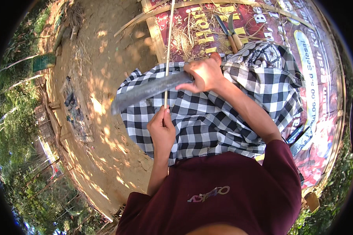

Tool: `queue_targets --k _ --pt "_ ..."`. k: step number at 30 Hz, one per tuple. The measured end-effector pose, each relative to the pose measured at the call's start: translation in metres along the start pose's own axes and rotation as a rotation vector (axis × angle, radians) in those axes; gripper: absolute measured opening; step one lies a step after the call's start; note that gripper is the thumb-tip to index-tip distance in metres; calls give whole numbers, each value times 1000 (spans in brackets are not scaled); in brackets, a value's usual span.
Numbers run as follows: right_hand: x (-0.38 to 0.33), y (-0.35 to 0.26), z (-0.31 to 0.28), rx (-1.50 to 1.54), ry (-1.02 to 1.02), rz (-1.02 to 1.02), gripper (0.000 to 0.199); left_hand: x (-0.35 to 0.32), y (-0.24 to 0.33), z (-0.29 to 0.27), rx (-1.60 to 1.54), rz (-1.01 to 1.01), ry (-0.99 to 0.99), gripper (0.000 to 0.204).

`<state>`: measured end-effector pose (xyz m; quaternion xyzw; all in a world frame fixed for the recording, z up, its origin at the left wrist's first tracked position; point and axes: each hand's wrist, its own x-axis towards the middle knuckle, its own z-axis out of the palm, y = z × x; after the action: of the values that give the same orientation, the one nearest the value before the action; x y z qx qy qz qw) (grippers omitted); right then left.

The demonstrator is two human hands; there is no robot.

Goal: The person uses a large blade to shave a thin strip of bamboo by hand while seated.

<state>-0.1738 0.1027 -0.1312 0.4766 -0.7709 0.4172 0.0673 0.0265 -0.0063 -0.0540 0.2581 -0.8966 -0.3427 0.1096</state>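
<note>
My left hand [162, 127] pinches the near end of a thin pale strip, seemingly bamboo [170, 43], which runs away from me past the top of the view. My right hand [205, 74] is wrapped round the handle of a machete, whose broad grey blade [145, 92] points left and is slightly blurred. The blade crosses the strip a little beyond my left fingertips; whether they touch I cannot tell. A reddish-brown handle end [215, 58] shows past my right fist. Beneath both hands a black-and-white checked cloth [208, 117] covers my lap.
Two knives with wooden handles [235, 41] lie ahead on a dark red printed banner [262, 23], among curled pale shavings [188, 35]. A pale wooden edge [155, 33] borders the banner. Bare earth [110, 58] stretches to the left. A dark blue-black object [296, 135] lies by my right elbow.
</note>
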Motion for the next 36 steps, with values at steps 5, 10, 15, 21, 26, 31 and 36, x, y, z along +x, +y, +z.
queue_targets --k 5,10,15,21,26,31,36 --pt "8 16 1 -23 -5 139 68 -4 -2 -3 -31 -11 19 20" --pt "-7 -11 5 0 81 -103 64 0 10 -5 43 23 -23 20" --pt "8 22 -5 -91 16 185 69 -12 3 2 32 52 -76 18" --pt "-6 -6 4 0 24 -72 65 -10 6 2 23 73 -24 19" --pt "5 42 1 -118 90 185 70 -18 7 -3 33 62 -63 19" --pt "6 9 -10 -66 -82 99 63 -14 9 1 23 54 -39 19" --pt "2 14 -9 -83 -84 15 65 -21 8 -2 70 66 -56 19"
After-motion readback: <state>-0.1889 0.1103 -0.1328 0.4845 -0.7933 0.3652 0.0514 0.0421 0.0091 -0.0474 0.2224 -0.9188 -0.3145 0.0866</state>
